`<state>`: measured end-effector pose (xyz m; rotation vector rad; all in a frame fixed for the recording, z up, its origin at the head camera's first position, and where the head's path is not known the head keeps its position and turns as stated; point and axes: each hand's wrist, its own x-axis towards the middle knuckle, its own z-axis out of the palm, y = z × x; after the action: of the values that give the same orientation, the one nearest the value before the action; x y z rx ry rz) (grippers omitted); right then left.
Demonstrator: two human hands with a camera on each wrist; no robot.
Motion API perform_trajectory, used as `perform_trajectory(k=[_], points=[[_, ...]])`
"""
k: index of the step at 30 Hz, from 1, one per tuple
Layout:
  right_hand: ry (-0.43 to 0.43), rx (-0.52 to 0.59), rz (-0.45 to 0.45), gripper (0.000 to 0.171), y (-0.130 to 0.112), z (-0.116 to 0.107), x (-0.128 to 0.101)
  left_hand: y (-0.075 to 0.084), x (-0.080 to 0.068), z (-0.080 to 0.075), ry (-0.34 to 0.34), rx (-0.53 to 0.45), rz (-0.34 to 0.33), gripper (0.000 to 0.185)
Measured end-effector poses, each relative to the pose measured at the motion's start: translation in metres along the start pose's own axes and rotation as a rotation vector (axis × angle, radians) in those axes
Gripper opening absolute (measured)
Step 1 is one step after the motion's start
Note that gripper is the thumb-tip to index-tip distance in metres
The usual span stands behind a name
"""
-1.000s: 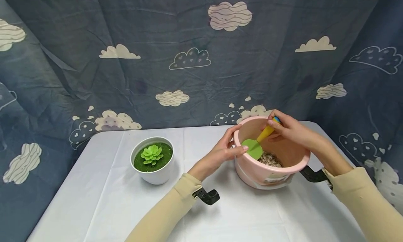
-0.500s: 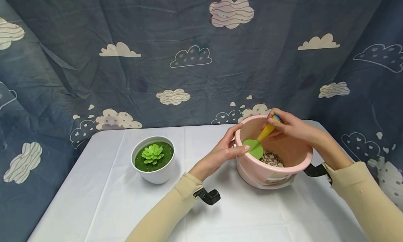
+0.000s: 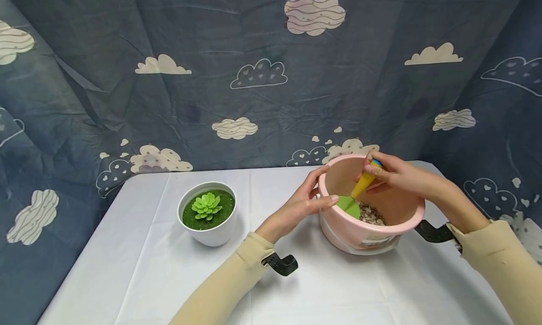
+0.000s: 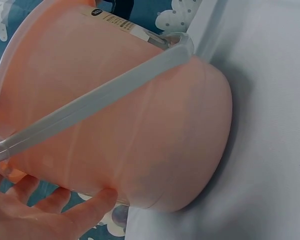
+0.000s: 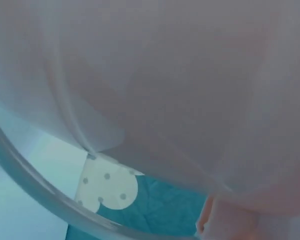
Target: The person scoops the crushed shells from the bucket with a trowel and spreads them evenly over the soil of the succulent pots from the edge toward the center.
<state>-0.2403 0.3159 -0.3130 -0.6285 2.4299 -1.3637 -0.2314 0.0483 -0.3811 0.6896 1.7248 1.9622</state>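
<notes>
My left hand (image 3: 293, 209) steadies a pink bucket (image 3: 345, 233), thumb over the near-left rim and fingers along the outside. In the left wrist view, its fingers (image 4: 92, 210) touch the bucket's side beside a pale carrying handle (image 4: 95, 106). My right hand (image 3: 395, 173) reaches over the rim and grips the yellow handle of a toy shovel (image 3: 362, 186) with a blue end. The shovel's green blade (image 3: 348, 206) is down inside, by a layer of small pebbles (image 3: 371, 215). The bucket's wall (image 5: 190, 100) fills most of the right wrist view.
A white pot (image 3: 213, 235) with a green artificial succulent (image 3: 206, 205) stands left of the bucket on the white-covered table (image 3: 148, 268). A dark blue cloud-printed curtain (image 3: 203, 33) hangs behind and along the sides.
The shovel has moved lower and slightly right, its blade now tilted deeper toward the pebbles, along with my right hand. My left hand keeps its hold on the rim.
</notes>
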Motion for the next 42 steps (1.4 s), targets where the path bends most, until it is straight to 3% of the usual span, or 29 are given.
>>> perform_trajectory(k=[9, 23, 36, 42], points=[[-0.034, 0.031, 0.098, 0.027, 0.004, -0.002, 0.002, -0.002, -0.001, 0.002, 0.001, -0.008, -0.006, 0.075], [0.117, 0.05, 0.203, 0.036, -0.001, 0.003, -0.002, -0.004, 0.001, 0.002, -0.001, -0.034, 0.001, 0.073], [0.262, 0.066, 0.204, 0.051, -0.01, -0.003, -0.017, -0.002, 0.0, 0.002, 0.004, -0.032, 0.009, 0.073], [0.331, 0.105, 0.213, 0.049, -0.007, -0.011, -0.028, 0.0, 0.0, 0.0, 0.01, -0.025, 0.014, 0.074]])
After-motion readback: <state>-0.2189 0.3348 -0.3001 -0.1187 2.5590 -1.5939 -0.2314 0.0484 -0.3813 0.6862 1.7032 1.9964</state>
